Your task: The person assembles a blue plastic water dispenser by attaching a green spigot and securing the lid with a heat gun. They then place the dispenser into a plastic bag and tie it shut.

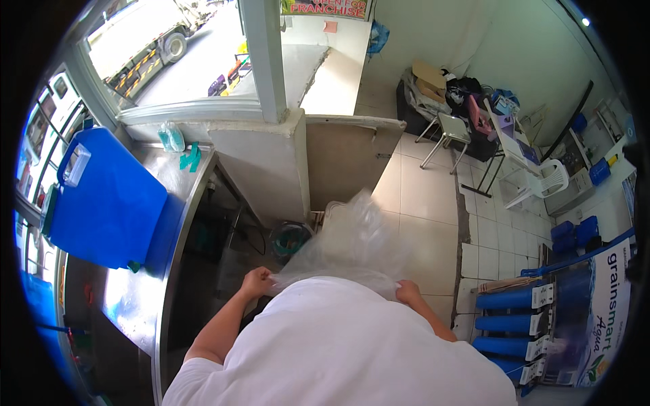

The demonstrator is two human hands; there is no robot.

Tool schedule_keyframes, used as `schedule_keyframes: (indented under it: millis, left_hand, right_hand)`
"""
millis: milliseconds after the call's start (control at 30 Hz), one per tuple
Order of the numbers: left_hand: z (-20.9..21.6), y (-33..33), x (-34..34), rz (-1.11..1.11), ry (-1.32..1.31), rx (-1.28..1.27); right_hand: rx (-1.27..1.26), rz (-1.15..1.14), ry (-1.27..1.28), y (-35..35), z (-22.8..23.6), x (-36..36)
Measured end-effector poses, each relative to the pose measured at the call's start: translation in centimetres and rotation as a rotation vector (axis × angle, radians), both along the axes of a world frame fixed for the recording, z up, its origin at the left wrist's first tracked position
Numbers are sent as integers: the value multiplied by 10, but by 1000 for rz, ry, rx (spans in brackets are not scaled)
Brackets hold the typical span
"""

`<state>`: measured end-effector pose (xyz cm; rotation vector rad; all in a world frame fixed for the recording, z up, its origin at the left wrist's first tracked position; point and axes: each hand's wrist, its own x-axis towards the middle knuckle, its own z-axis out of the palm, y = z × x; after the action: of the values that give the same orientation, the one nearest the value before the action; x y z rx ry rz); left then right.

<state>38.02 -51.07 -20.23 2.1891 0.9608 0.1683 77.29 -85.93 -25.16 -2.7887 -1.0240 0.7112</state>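
A large clear plastic bag (349, 237) spreads out in front of my body, wrinkled and see-through, tapering toward its far end. My left hand (257, 283) is closed on one corner of its near edge. At the opposite corner, my right hand (408, 292) pinches the same edge, so the plastic is stretched between the two. My white shirt hides part of the near edge. A small bin (290, 238) with a greenish liner stands on the floor just beyond my left hand, partly seen through the film.
Left, a steel counter (177, 233) holds a big blue water container (112, 196). A low grey door (352, 159) and a wall post stand ahead. Farther right are a metal stool (452, 128), a cluttered table, a white plastic chair (545, 179) and several blue cylinders (504, 299).
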Motion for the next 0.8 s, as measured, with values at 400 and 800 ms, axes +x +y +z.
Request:
schedule_keyframes:
  millis: [400,800]
  left_hand:
    - [259,71,77,554,-752,934]
    - [131,71,78,637,-927,-956]
  right_hand:
    - [649,-208,-874,114,258,141]
    - [1466,-1107,1045,138,168,64]
